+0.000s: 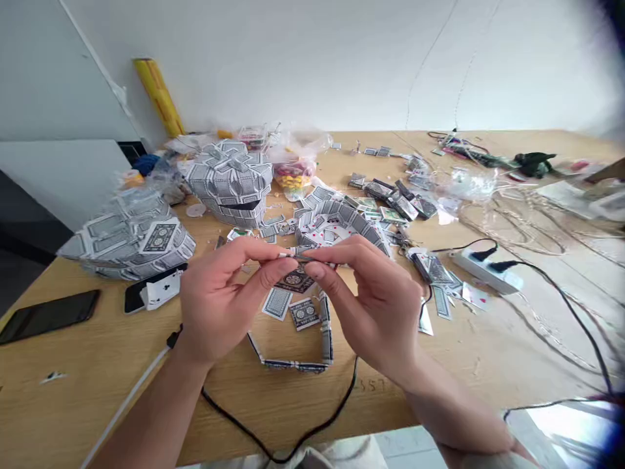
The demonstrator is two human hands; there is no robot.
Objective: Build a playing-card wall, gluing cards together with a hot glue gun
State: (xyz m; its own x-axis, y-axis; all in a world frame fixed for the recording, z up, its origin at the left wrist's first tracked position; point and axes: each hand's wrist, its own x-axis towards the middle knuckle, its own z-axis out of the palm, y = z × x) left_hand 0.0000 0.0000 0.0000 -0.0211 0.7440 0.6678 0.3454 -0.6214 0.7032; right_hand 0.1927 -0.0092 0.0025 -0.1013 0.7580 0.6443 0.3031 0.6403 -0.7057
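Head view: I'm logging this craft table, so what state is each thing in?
Left hand: pinching one end of a folded card.
Right hand: pinching the other end.
Folded card: held above the table, edge-on.
Card box: lid slightly ajar.
Card frame: flat, unfinished, one side open.
Phone: screen dark, lying flat.
Power strip: two plugs in.

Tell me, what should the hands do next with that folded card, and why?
Probably press the crease flat. Both the left hand and the right hand pinch the folded card between fingertips, above the chain of folded cards on the table, which it seems meant to join.
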